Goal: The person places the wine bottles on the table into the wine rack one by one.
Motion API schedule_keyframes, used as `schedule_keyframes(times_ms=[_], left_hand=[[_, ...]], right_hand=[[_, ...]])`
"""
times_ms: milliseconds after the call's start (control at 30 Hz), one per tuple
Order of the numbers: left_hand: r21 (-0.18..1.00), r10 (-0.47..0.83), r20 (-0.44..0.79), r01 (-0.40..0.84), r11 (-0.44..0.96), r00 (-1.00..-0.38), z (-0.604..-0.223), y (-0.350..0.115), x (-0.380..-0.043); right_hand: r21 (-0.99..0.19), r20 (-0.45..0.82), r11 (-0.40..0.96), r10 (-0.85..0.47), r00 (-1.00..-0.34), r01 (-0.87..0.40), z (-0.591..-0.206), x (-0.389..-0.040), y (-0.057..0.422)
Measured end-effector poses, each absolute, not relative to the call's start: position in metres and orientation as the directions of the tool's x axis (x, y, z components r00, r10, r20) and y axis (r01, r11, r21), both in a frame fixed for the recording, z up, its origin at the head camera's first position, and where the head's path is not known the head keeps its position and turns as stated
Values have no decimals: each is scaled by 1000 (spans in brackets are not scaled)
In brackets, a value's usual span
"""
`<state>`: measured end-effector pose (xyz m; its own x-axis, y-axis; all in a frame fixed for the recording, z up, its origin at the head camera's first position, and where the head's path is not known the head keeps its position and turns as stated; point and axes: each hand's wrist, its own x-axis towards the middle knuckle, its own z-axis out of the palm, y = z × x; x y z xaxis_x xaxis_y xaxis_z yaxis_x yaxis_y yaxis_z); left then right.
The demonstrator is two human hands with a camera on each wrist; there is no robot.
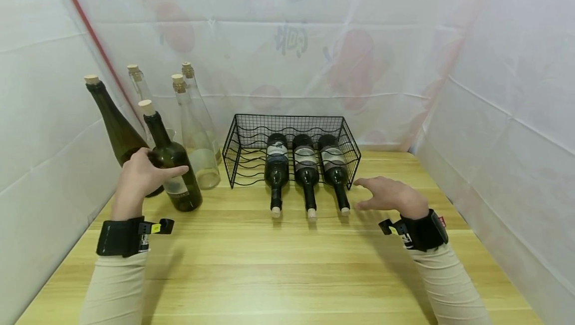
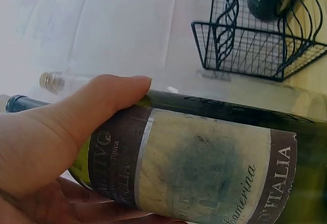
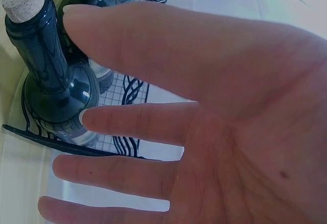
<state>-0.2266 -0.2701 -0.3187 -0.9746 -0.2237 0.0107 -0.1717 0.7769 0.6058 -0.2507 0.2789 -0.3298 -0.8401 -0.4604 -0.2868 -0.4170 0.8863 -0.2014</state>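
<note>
At the left in the head view, my left hand point(image 1: 138, 179) grips a corked dark green wine bottle point(image 1: 187, 192) round its body. The left wrist view shows the thumb across the front and fingers passing underneath, beside the cream and brown label point(image 2: 204, 157). My right hand point(image 1: 387, 196) hangs at the right of a black wire bottle rack point(image 1: 289, 116), fingers spread and holding nothing. Three dark corked wine bottles lie in the rack: a left one point(image 1: 276, 170), a middle one point(image 1: 307, 167) and a right one point(image 1: 334, 167), necks toward me. The right bottle point(image 3: 61, 88) is nearest that hand.
Another green bottle point(image 1: 112, 123) stands behind my left hand. Several clear corked bottles, including a front one point(image 1: 202, 162), stand close behind the gripped bottle. White sheeting point(image 1: 287, 65) closes the back and sides of the wooden table point(image 1: 287, 265).
</note>
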Motion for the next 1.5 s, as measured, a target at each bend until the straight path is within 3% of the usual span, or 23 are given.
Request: schedule_keyframes(times_ms=[233, 667, 833, 1133, 1500], left_hand=[[635, -205, 1, -157, 756, -979, -321, -260, -228], [592, -127, 213, 24, 806, -969, -327, -223, -223], [534, -66, 286, 102, 839, -956, -326, -200, -219], [481, 4, 306, 158, 863, -952, -323, -165, -215], [288, 139, 429, 282, 915, -892, -332, -130, -211]], right_hand=[[-197, -290, 889, -455, -842, -413, -330, -251, 278], [-194, -294, 887, -460, -838, -418, -331, -252, 276], [-193, -282, 883, -467, -838, -427, -330, -250, 274], [-213, -266, 861, -506, -821, -462, -328, -247, 264], [-286, -280, 818, -570, -773, -500, -332, -243, 258]])
